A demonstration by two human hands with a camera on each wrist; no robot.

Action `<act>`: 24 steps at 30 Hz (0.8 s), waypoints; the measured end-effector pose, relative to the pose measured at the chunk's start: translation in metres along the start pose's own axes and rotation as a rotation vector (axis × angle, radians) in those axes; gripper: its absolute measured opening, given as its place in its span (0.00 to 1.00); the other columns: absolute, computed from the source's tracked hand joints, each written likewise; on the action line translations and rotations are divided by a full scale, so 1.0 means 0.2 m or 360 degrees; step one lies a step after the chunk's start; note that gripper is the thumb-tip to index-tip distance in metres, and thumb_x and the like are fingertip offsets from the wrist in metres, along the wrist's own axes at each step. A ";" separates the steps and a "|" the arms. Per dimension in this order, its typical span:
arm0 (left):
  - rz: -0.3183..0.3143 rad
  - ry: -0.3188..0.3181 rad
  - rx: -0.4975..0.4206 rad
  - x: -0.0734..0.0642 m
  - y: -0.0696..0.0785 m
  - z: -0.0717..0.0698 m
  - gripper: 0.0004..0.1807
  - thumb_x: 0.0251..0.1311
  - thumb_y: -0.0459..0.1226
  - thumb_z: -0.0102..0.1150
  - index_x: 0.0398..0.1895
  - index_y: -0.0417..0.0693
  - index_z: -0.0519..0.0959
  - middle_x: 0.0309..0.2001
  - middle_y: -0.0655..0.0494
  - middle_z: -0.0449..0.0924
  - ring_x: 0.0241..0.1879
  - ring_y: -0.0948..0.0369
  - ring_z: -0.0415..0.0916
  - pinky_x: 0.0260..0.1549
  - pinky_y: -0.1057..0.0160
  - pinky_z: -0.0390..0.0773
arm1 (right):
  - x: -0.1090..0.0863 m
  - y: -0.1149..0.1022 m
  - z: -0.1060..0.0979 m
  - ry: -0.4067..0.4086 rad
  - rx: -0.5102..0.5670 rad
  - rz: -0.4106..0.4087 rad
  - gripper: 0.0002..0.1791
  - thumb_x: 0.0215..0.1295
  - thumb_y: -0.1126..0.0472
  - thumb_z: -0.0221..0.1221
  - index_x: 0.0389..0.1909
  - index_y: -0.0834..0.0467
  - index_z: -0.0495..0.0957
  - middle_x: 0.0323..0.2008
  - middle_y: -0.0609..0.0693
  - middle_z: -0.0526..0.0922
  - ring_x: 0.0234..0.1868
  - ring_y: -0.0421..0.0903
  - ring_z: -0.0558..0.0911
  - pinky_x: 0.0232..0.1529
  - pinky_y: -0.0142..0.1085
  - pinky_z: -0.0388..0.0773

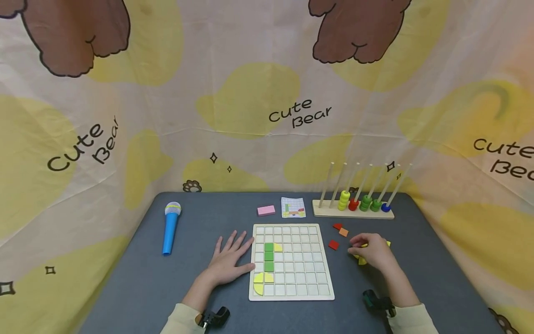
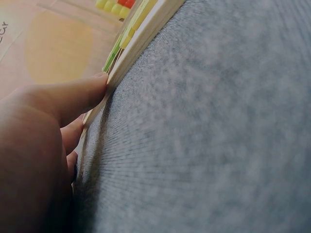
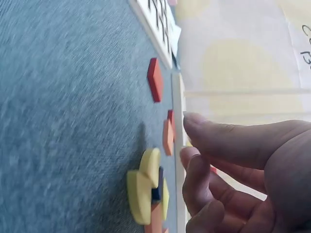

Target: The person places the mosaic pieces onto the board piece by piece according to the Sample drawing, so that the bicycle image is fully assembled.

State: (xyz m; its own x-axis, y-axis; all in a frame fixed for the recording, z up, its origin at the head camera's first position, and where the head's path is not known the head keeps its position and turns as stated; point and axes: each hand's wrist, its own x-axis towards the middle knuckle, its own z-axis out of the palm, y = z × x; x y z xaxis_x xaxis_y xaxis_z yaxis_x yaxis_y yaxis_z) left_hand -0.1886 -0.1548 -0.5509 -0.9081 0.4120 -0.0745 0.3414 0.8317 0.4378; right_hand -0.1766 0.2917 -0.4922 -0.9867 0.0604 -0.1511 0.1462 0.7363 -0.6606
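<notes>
My left hand (image 1: 225, 264) lies flat with fingers spread, its fingertips and thumb touching the left edge of the white grid board (image 1: 302, 279). On the board, green squares (image 1: 269, 256) stand in a column, with a yellow piece (image 1: 277, 247) beside the top one. Rounded yellow pieces (image 1: 258, 288) fill cells at the lower left. My right hand (image 1: 373, 251) hovers over a small pile of yellow pieces (image 1: 362, 261), partly hiding it. In the right wrist view its thumb (image 3: 228, 138) and fingers are loosely bent, with nothing visible between them.
Red pieces (image 1: 333, 244) and an orange piece (image 1: 343, 232) lie right of the board. Behind stand a pegged bead rack (image 1: 354, 213), a pattern card (image 1: 293, 208) and a pink block (image 1: 266, 211). A blue toy microphone (image 1: 169, 229) lies at the left.
</notes>
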 end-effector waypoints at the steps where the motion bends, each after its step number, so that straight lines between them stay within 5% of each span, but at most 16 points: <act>1: -0.0008 -0.0011 0.0004 0.00 0.00 0.00 0.46 0.61 0.71 0.49 0.81 0.70 0.52 0.82 0.59 0.45 0.82 0.49 0.33 0.73 0.33 0.28 | 0.00 0.01 0.00 -0.0012 -0.0008 0.0013 0.15 0.60 0.62 0.71 0.45 0.65 0.84 0.35 0.53 0.84 0.35 0.48 0.78 0.33 0.36 0.79; 24: 0.0003 -0.0003 0.0008 0.00 0.00 -0.01 0.46 0.63 0.70 0.48 0.81 0.68 0.53 0.82 0.59 0.45 0.82 0.49 0.33 0.73 0.33 0.28 | 0.02 0.07 0.00 -0.0135 -0.0184 0.0105 0.14 0.58 0.59 0.72 0.40 0.63 0.84 0.32 0.53 0.79 0.32 0.48 0.76 0.30 0.37 0.73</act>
State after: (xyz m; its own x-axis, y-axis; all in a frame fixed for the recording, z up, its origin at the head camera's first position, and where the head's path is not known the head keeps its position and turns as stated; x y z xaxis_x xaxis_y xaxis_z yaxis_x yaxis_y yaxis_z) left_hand -0.1881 -0.1551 -0.5495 -0.9071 0.4142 -0.0756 0.3443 0.8330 0.4331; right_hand -0.1790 0.3020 -0.5015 -0.9650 0.0575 -0.2560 0.1963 0.8055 -0.5591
